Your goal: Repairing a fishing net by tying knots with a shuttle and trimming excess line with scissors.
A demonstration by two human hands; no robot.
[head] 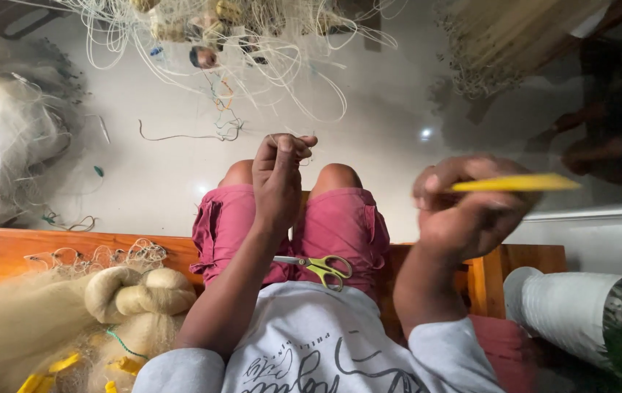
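Your left hand point(278, 178) is raised in front of your knees, fingers curled tight and pinching a strand of thin, pale monofilament netting point(303, 149) at the fingertips. The line is so fine that you can barely follow it past the thumb. Your right hand point(467, 215) sits out to the side, blurred, its fingers closed around a flat yellow plastic netting needle point(514, 183) whose tip points away to the right.

By the look of it, you are mid-stitch on a net repair — one hand holding the mesh taut, the other drawn back with the needle. As a judgement, the next pass calls for bringing the needle tip back toward the pinched strand without letting the left grip slacken.

A pair of yellow-handled scissors point(323, 266) rests on your lap, across the pink shorts point(347, 225), just below the left forearm. You sit on a wooden bench point(5, 251). On it to your left lies a bundle of cream netting knotted into a thick coil point(140, 291), with small yellow floats point(52, 367) at its edge. Beside your right elbow stands a white cylinder point(565, 306), which may be a spool.

Farther out, loose tangles of pale line and net point(238, 44) sprawl over the glossy light floor point(383, 102) — another white heap point(5, 131) lies far left.
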